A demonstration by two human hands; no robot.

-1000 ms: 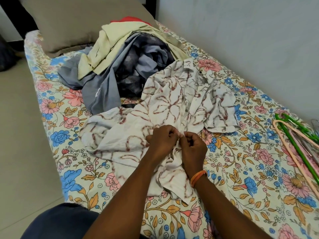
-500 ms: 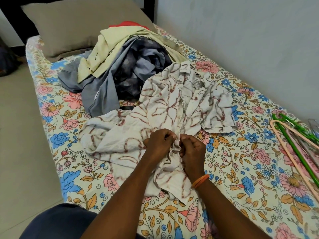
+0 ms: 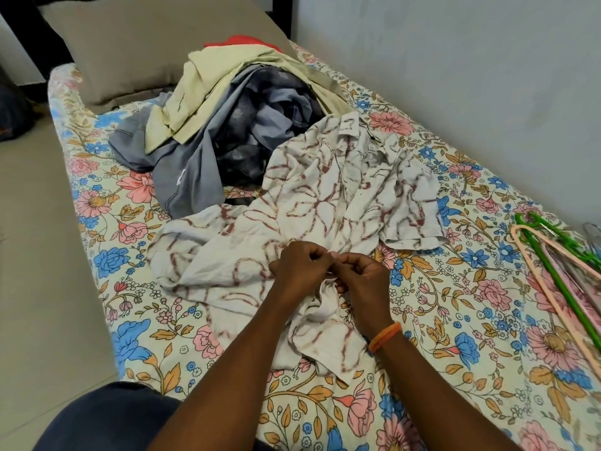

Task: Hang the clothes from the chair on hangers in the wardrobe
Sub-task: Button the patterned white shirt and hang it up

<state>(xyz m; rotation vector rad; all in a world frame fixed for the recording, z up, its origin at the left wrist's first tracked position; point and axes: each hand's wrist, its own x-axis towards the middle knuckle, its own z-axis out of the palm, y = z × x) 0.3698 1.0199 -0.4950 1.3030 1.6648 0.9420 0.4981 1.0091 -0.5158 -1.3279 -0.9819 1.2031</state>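
A white shirt with a brown pattern (image 3: 312, 203) lies spread on the floral bedsheet (image 3: 455, 320). My left hand (image 3: 300, 268) and my right hand (image 3: 364, 278) meet at its front edge, both pinching the cloth close together between curled fingers. An orange band circles my right wrist. Behind the shirt sits a heap of clothes (image 3: 234, 125): cream, grey, dark blue and a bit of red. Green and pink hangers (image 3: 559, 275) lie at the bed's right edge.
A brown pillow (image 3: 146, 50) lies at the head of the bed. A pale wall (image 3: 455, 76) runs along the right side. Tiled floor (image 3: 39, 304) is on the left. My dark-clad knee (image 3: 107, 418) shows at the bottom.
My hands stay at the same spot on the shirt's front edge, with small finger movements only. The view has shifted slightly.
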